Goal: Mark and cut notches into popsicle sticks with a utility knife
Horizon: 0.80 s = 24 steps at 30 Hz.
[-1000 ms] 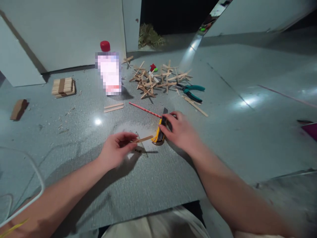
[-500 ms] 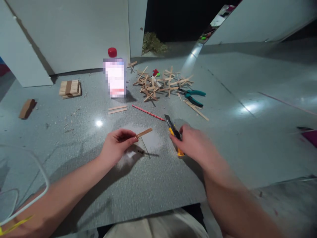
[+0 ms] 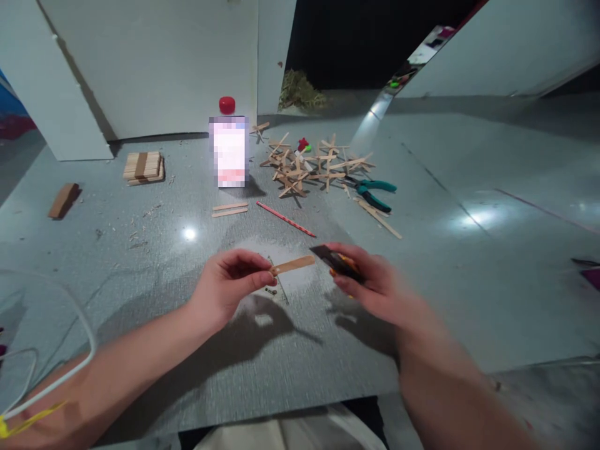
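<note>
Looking down over the grey table (image 3: pixel 328 375), we see a heap of crossed sticks (image 3: pixel 291 178) on its far part. Our right hand (image 3: pixel 370 280) is closed around a cutter (image 3: pixel 341 264), whose blade (image 3: pixel 320 251) points to the left. Our left hand (image 3: pixel 229 284) pinches a wooden stick (image 3: pixel 296 265) above the table, and the stick's free end is near the blade.

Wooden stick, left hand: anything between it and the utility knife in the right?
Nothing visible. The free end of the wooden stick is near the utility knife in the right hand; contact is unclear. The red pencil lies beyond the gap.
</note>
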Each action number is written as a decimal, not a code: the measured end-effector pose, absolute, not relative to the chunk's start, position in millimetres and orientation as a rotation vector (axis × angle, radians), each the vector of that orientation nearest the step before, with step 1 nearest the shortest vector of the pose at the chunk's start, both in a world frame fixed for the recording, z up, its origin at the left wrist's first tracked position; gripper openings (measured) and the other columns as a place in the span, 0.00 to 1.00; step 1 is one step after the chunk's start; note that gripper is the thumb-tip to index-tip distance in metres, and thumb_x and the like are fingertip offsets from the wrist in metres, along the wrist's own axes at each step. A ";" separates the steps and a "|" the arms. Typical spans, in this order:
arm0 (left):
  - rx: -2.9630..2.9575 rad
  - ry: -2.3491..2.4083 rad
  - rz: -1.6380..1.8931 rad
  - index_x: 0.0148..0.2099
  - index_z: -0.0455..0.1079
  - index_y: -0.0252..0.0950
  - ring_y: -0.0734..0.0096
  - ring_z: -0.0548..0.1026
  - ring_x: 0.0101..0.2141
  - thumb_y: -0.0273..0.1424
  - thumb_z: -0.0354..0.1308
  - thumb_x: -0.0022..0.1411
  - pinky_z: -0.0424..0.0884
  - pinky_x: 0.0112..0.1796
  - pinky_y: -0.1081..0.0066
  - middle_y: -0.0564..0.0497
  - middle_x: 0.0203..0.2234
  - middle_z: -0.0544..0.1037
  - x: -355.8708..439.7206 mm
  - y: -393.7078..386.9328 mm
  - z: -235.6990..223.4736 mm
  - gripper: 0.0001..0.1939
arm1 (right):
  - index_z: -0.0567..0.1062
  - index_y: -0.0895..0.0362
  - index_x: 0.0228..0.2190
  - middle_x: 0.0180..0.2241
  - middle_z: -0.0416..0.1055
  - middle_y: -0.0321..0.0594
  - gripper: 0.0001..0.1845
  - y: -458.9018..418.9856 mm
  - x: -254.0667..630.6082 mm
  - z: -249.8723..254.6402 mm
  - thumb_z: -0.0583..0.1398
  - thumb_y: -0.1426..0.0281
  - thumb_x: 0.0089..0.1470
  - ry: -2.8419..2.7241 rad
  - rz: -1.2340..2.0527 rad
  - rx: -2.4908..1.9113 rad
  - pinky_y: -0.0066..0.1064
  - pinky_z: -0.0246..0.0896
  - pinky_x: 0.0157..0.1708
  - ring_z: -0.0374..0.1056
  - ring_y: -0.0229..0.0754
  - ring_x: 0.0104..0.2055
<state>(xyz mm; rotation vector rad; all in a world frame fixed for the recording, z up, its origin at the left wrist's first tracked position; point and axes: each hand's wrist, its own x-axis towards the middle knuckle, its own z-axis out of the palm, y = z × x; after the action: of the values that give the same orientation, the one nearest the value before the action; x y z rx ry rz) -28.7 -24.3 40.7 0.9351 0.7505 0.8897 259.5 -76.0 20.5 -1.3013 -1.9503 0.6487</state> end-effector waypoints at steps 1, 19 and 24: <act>0.928 0.736 0.888 0.34 0.80 0.37 0.70 0.82 0.29 0.43 0.82 0.45 0.82 0.37 0.68 0.52 0.27 0.83 -28.7 -25.9 42.7 0.21 | 0.72 0.45 0.61 0.35 0.81 0.36 0.20 -77.7 257.6 19.9 0.59 0.64 0.69 -1.956 0.686 -1.260 0.33 0.71 0.31 0.76 0.42 0.29; 0.821 0.619 0.713 0.34 0.84 0.40 0.76 0.82 0.29 0.37 0.82 0.50 0.79 0.35 0.77 0.52 0.26 0.84 -25.3 -54.2 59.7 0.12 | 0.67 0.40 0.61 0.27 0.74 0.32 0.21 -93.0 224.3 39.2 0.51 0.69 0.72 -2.199 0.568 -0.841 0.34 0.63 0.25 0.70 0.42 0.24; 0.784 0.600 0.655 0.34 0.84 0.39 0.79 0.82 0.29 0.36 0.81 0.52 0.78 0.36 0.80 0.53 0.27 0.84 -23.6 -58.6 57.3 0.11 | 0.68 0.44 0.59 0.33 0.78 0.36 0.17 -96.9 217.9 40.0 0.48 0.65 0.74 -2.203 0.501 -0.868 0.36 0.67 0.30 0.74 0.43 0.31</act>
<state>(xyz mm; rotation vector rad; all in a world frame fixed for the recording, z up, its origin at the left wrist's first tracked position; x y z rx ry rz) -23.6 -58.6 57.3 0.7837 0.5996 0.6546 217.9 -96.9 40.0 -0.8680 -2.2035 0.5011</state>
